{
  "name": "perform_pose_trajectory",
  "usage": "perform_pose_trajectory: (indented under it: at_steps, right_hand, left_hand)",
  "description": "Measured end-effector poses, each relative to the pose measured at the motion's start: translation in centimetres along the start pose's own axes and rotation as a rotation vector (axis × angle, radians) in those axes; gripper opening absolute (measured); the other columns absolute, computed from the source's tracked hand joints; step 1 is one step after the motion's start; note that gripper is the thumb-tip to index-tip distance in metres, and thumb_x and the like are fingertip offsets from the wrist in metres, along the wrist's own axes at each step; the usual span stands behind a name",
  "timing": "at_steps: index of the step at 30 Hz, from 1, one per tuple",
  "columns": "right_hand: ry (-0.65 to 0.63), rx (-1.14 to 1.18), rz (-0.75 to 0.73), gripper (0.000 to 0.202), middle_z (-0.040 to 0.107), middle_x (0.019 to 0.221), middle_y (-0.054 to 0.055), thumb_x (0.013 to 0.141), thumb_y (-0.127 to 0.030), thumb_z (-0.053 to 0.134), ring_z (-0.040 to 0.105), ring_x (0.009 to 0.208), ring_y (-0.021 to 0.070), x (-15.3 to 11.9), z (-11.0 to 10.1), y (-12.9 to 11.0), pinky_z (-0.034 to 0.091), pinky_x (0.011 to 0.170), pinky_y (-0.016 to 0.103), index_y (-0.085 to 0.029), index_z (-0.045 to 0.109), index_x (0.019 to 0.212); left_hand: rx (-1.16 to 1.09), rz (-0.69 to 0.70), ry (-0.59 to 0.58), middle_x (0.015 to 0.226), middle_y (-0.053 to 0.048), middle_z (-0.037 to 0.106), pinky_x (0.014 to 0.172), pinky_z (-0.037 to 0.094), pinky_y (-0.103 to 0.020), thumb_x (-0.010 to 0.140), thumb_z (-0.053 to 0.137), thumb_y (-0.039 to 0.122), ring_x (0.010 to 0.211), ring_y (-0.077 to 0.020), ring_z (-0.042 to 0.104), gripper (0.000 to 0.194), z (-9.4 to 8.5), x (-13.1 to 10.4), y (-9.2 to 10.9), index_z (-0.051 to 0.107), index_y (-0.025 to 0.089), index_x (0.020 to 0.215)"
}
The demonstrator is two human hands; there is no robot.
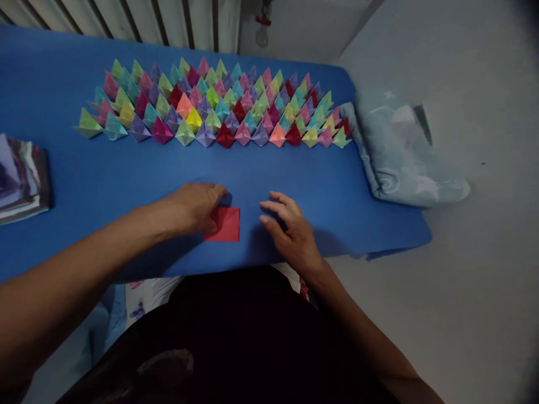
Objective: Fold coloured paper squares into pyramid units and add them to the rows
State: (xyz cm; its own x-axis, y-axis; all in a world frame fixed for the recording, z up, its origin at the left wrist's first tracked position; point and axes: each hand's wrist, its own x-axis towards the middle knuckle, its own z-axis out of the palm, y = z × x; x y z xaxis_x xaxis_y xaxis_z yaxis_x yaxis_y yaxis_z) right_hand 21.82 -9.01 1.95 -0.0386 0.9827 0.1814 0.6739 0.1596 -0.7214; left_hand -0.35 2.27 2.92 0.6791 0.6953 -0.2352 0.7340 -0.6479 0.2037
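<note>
A: Where's your red paper [228, 223]?
B: Flat on the blue table [138, 163], before you, rectangular with faint diagonal creases. Your left hand [200, 205] covers its left end, thumb parted from the fingers.
A: Your right hand [290, 229]?
B: Loosely spread, empty, apart from the paper.
A: Around you?
B: Rows of colourful folded papers [225, 136] beyond; a folded blanket [398, 151] right; a stack [31, 174] left.
</note>
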Motion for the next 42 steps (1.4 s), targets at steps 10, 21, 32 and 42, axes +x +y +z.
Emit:
perform_pose_trajectory:
  at_steps: [10, 21, 32, 42]
  right_hand:
    - [-0.024, 0.278, 0.107, 0.029, 0.063, 0.131, 0.010, 0.088, -0.039, 0.062, 0.061, 0.117, 0.0238, 0.4, 0.5, -0.7, 0.050, 0.097, 0.042, -0.024, 0.071, 0.111]
    - [-0.240, 0.810, 0.394, 0.025, 0.069, 0.082, -0.001, 0.079, -0.044, 0.067, 0.058, 0.072, 0.0135, 2.5, 3.5, -6.4, 0.049, 0.068, 0.027, -0.023, 0.072, 0.091]
    - [-0.251, 0.839, 0.413, 0.025, 0.074, 0.093, 0.000, 0.077, -0.040, 0.068, 0.064, 0.084, 0.0158, 2.6, 4.2, -5.3, 0.051, 0.083, 0.033, -0.023, 0.074, 0.095]
    - [-0.418, 0.723, 0.368, 0.019, 0.064, 0.074, -0.003, 0.080, -0.036, 0.066, 0.054, 0.066, 0.0103, 3.0, 3.2, -4.7, 0.047, 0.068, 0.026, -0.019, 0.070, 0.085]
  left_hand:
    - [-0.760, -0.332, -0.265, 0.070, 0.000, 0.072, 0.066, 0.051, -0.032, 0.060, 0.078, 0.041, 0.070, -0.0230, 0.067, 0.028, -1.6, -2.9, -1.0, 0.075, 0.022, 0.080]
    - [-1.511, -0.431, 0.356, 0.071, 0.001, 0.070, 0.058, 0.044, -0.023, 0.060, 0.087, 0.035, 0.060, -0.0098, 0.053, 0.027, 0.0, -6.4, 3.8, 0.079, 0.022, 0.083]
    - [-1.476, -0.364, 0.264, 0.075, 0.001, 0.069, 0.066, 0.049, -0.025, 0.069, 0.082, 0.043, 0.069, -0.0122, 0.060, 0.024, -0.3, -6.9, 2.2, 0.074, 0.022, 0.078]
    - [-1.328, -0.321, 0.096, 0.059, 0.000, 0.064, 0.060, 0.049, -0.026, 0.066, 0.080, 0.043, 0.058, -0.0126, 0.057, 0.024, -1.4, -6.4, 0.6, 0.071, 0.021, 0.063]
